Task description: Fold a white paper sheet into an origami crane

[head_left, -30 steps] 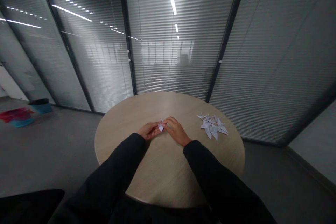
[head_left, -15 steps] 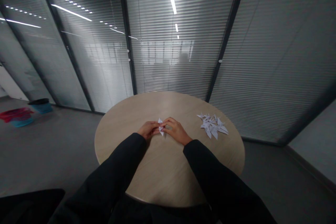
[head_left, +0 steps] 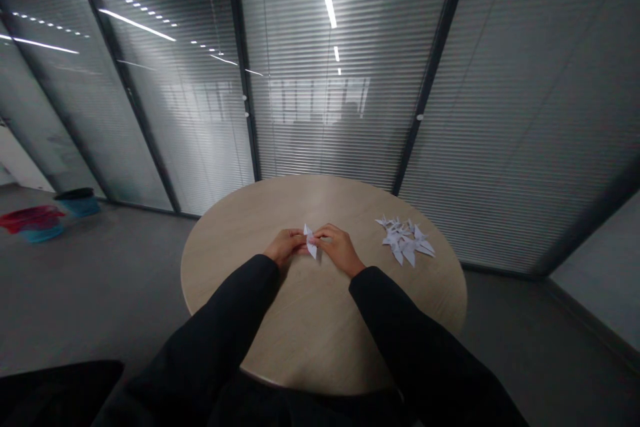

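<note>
A small folded white paper crane (head_left: 311, 249) is held between my two hands just above the round wooden table (head_left: 310, 333). My left hand (head_left: 283, 246) grips it from the left, fingers closed at its edge. From the right, my right hand (head_left: 340, 248) pinches the paper near its middle with thumb and fingers. Pointed paper tips stick out above and below the fingers. To the right on the tabletop lies a pile of white paper cranes (head_left: 407, 240), several of them overlapping, apart from both hands.
Glass partitions with blinds (head_left: 330, 140) stand right behind the table's far edge. On the floor at left are a blue bin with a red liner (head_left: 35, 221) and a blue bin with a black liner (head_left: 79, 201). A dark object (head_left: 55, 387) fills the lower left corner.
The paper crane has tilted and shifted slightly right between my hands, showing more of its lower point. My fingers have moved a little on it. The pile has stayed put.
</note>
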`<act>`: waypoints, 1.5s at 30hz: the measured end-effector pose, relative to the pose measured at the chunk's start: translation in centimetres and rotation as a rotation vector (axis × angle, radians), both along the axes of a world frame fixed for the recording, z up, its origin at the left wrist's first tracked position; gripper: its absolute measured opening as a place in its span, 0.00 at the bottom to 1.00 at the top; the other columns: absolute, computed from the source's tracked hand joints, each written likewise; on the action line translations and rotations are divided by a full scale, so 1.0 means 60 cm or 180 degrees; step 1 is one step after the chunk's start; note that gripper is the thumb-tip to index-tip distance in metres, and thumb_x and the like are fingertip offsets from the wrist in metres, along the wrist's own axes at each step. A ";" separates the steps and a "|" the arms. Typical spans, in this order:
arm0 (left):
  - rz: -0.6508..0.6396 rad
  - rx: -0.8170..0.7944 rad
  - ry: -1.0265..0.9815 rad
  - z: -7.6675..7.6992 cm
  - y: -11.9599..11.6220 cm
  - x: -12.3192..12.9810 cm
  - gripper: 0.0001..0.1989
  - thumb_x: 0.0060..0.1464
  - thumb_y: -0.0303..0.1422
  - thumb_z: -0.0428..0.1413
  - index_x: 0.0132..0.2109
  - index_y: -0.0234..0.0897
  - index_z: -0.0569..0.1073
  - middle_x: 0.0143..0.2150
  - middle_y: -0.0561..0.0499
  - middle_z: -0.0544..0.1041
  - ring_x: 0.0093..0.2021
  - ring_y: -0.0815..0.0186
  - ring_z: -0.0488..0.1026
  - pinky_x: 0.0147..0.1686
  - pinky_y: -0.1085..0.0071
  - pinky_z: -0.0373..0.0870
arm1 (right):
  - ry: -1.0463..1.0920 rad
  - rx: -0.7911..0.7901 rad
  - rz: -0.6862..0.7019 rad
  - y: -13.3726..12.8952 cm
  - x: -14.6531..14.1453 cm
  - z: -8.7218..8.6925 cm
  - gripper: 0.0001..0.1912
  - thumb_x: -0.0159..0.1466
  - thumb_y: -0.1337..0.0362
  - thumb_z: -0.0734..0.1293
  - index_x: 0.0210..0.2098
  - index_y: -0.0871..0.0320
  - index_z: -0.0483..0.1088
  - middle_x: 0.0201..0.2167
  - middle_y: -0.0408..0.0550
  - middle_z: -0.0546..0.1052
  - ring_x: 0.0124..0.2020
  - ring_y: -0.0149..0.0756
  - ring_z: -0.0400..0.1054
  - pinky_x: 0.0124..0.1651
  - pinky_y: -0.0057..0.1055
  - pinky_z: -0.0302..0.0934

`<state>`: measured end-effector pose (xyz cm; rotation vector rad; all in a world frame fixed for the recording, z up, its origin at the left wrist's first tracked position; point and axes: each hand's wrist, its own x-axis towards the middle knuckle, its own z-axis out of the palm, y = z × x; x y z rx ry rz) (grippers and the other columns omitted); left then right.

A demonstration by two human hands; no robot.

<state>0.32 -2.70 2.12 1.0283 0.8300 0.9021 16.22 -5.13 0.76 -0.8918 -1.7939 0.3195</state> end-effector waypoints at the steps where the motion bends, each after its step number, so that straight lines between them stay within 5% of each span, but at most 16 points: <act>1: -0.0006 0.0006 0.0012 0.001 -0.001 0.001 0.02 0.46 0.20 0.59 0.31 0.23 0.74 0.26 0.44 0.75 0.23 0.71 0.72 0.27 0.78 0.71 | 0.0002 -0.0011 0.0004 -0.001 0.000 0.001 0.04 0.59 0.65 0.69 0.29 0.59 0.74 0.30 0.46 0.73 0.33 0.30 0.68 0.39 0.27 0.61; 13: 0.0360 -0.0003 -0.0167 0.008 -0.004 -0.001 0.06 0.55 0.23 0.53 0.32 0.25 0.72 0.25 0.46 0.73 0.22 0.73 0.70 0.25 0.78 0.70 | -0.0366 0.0169 0.0364 0.010 0.014 -0.003 0.07 0.60 0.68 0.66 0.35 0.58 0.76 0.39 0.50 0.72 0.43 0.33 0.68 0.50 0.31 0.61; 19: 0.0369 0.0077 -0.0315 0.004 0.000 0.000 0.08 0.57 0.26 0.52 0.32 0.26 0.71 0.25 0.46 0.74 0.23 0.71 0.71 0.27 0.76 0.71 | -0.0199 0.0007 0.0064 0.008 0.011 -0.002 0.07 0.62 0.66 0.64 0.35 0.59 0.74 0.37 0.49 0.73 0.41 0.32 0.68 0.48 0.31 0.61; 26: 0.0186 0.0297 -0.0403 -0.005 0.006 -0.001 0.08 0.51 0.29 0.59 0.35 0.26 0.73 0.30 0.44 0.76 0.27 0.70 0.73 0.32 0.74 0.72 | 0.0238 -0.0604 -0.0255 0.015 0.007 -0.011 0.10 0.56 0.63 0.69 0.35 0.61 0.68 0.34 0.47 0.73 0.36 0.31 0.68 0.41 0.29 0.62; 33: 0.0002 0.0603 -0.0337 -0.012 0.007 -0.001 0.24 0.33 0.29 0.69 0.40 0.25 0.74 0.36 0.42 0.77 0.33 0.68 0.75 0.38 0.74 0.71 | 0.0245 -0.0497 -0.0430 0.020 0.012 -0.015 0.07 0.55 0.64 0.69 0.31 0.61 0.70 0.33 0.47 0.72 0.36 0.33 0.67 0.43 0.31 0.61; 45: 0.0247 0.0913 -0.0185 -0.009 -0.001 0.006 0.20 0.33 0.26 0.67 0.39 0.26 0.75 0.36 0.42 0.78 0.33 0.65 0.75 0.40 0.70 0.70 | 0.0500 -0.0230 -0.0510 0.013 0.003 -0.010 0.06 0.53 0.65 0.70 0.27 0.59 0.70 0.31 0.46 0.72 0.35 0.34 0.67 0.44 0.33 0.62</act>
